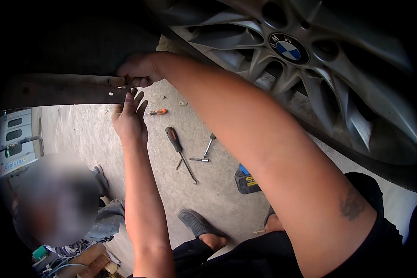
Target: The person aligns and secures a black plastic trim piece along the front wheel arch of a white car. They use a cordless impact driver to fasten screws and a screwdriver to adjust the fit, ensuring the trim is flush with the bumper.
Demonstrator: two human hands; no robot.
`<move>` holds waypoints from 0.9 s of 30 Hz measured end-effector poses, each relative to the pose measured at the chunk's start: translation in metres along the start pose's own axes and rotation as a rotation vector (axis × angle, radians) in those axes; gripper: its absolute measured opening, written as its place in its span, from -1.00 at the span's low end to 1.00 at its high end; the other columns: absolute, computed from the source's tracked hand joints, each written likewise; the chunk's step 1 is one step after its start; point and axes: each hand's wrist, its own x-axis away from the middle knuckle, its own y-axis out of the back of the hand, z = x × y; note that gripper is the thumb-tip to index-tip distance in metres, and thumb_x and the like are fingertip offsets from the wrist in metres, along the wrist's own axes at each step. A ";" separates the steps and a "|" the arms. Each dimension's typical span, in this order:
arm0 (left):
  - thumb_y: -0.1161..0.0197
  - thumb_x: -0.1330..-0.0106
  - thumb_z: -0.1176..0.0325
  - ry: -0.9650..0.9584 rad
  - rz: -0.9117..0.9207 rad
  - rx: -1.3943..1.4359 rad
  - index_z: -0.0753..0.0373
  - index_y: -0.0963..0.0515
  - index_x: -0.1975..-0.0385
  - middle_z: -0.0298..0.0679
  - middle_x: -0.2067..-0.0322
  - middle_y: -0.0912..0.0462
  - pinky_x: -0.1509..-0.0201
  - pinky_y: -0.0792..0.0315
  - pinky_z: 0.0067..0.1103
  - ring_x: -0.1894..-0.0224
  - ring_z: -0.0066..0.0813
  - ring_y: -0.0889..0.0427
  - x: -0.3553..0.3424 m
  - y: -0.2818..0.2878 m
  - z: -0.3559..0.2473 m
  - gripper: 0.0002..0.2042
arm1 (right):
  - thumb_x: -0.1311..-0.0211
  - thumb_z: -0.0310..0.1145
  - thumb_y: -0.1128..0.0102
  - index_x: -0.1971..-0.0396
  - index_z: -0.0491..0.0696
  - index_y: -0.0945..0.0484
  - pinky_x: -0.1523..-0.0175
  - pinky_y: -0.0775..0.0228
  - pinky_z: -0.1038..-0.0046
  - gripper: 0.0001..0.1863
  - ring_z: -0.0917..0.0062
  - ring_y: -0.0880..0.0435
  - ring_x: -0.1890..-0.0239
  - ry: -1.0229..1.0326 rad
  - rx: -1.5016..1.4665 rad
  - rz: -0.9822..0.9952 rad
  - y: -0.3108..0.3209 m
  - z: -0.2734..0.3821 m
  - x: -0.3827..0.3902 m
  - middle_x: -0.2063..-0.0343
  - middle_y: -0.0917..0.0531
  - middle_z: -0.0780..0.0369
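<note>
A long dark, flat panel (69, 90) with small holes runs in from the left, beside the car's wheel arch. My left hand (129, 113) reaches up to its right end, thumb pressed on the panel edge and the other fingers fanned out behind. Just above, my right hand (143, 69) is curled at the same end. Its fingertips meet close to the panel, and what they pinch is hidden in shadow. My right arm stretches across in front of the wheel.
A silver alloy wheel (306, 60) fills the upper right. On the concrete lie an orange-handled screwdriver (158, 111), a hooked tool (173, 139), a T-shaped wrench (207, 150) and a black case (246, 181). Another person (55, 199) crouches at left.
</note>
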 end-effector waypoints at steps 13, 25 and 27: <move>-0.50 -0.07 0.18 -0.561 -0.407 -0.786 0.43 -0.60 0.15 -0.08 0.23 -0.72 -0.05 -0.48 -0.47 0.15 -0.30 -0.69 0.007 -0.048 -0.089 -0.53 | -0.34 -0.23 -0.13 0.48 0.00 -0.50 0.63 -0.03 0.66 -0.78 0.79 -0.21 0.69 0.052 -0.030 -0.025 -0.010 0.001 0.011 0.64 -0.40 0.42; -0.51 -0.15 0.27 -0.499 -0.194 -0.669 0.40 -0.59 0.18 -0.21 0.28 -0.70 0.10 -0.49 -0.53 0.23 -0.49 -0.64 0.021 -0.029 -0.093 -0.63 | -0.29 -0.18 -0.23 0.41 0.04 -0.58 0.52 -0.22 0.65 -0.82 0.78 -0.30 0.66 -0.018 -0.043 -0.031 -0.001 0.002 0.013 0.55 -0.52 0.42; -0.53 -0.15 0.27 -0.429 -0.139 -0.691 0.39 -0.58 0.18 -0.23 0.27 -0.70 0.11 -0.49 -0.56 0.24 -0.53 -0.62 0.021 -0.025 -0.100 -0.62 | -0.27 -0.19 -0.25 0.40 0.06 -0.58 0.52 -0.25 0.65 -0.84 0.77 -0.34 0.64 -0.037 -0.066 -0.061 -0.003 0.001 0.013 0.53 -0.54 0.42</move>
